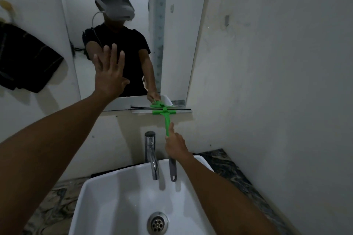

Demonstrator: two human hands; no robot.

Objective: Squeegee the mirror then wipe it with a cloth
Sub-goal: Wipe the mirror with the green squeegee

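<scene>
A tall mirror [175, 47] hangs on the wall above the sink. My right hand [176, 145] grips a green squeegee [165, 118] by its handle, whose grey end hangs below my wrist. The squeegee's blade lies across the mirror's bottom right edge. My left hand [109, 74] is flat against the lower left of the glass with its fingers spread. No cloth for wiping can be picked out with certainty.
A white sink [107, 192] with a chrome tap [151, 154] stands directly below, on a marbled counter [229, 166]. A dark garment [24, 59] hangs on the wall at the left. A plain wall closes the right side.
</scene>
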